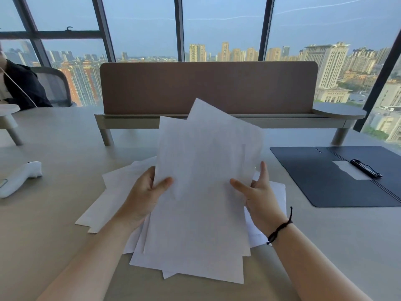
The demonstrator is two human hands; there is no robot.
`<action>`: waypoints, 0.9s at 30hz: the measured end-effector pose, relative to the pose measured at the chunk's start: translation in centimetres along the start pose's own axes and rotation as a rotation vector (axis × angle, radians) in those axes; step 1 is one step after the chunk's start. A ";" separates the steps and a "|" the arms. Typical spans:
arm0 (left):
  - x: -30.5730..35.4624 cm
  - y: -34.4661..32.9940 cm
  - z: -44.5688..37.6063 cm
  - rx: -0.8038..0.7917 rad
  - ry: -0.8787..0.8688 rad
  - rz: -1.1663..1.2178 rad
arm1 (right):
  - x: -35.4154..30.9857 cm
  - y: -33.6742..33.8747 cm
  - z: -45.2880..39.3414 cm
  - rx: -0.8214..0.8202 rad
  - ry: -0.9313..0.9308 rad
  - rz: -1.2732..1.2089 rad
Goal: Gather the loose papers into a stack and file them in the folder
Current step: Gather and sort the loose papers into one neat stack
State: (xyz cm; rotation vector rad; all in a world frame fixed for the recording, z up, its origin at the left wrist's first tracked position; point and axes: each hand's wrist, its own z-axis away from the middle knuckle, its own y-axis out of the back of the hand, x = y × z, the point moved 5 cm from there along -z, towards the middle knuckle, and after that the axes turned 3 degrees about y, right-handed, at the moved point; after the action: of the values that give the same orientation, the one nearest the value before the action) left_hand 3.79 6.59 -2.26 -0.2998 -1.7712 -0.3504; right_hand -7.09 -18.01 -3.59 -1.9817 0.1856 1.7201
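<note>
Several white papers [204,174] are lifted off the desk in an uneven bunch, their top corners fanned apart. My left hand [145,194] grips the bunch's left edge, thumb on the front. My right hand [258,194] holds the right edge, thumb on the front and fingers behind. More loose sheets [108,205] lie spread on the desk under and around my hands. The dark folder [338,183] lies open flat at the right, with a black clip [365,168] on its inner panel.
A brown divider screen on a raised shelf [208,90] stands across the back of the desk. A white handheld device [19,178] lies at the left. A person in dark clothes [19,88] sits at the far left. The desk surface [54,153] is pale wood.
</note>
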 end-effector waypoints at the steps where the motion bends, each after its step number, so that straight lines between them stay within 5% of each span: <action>1: 0.3 -0.1 0.1 0.023 -0.018 -0.040 | -0.3 -0.1 -0.1 0.005 0.015 0.006; 7: 6.4 -0.4 0.0 0.234 -0.250 -0.230 | -6.9 -2.8 0.2 0.029 0.235 0.097; 12: 12.4 -0.3 0.8 0.298 -0.365 0.004 | -12.5 -5.0 1.4 -0.030 0.405 0.010; 21: 4.1 -1.2 5.0 -0.092 0.000 0.039 | -5.6 -2.5 5.3 -0.098 0.234 0.073; 27: 3.6 -0.1 3.6 0.003 -0.042 0.145 | -4.8 -2.0 5.1 -0.009 0.245 0.154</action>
State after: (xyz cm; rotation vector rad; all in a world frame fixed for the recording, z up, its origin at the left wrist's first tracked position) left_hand -0.23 7.94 0.45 -0.4336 -1.7791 -0.2398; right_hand -11.65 -15.00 1.23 -2.2325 0.4256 1.5654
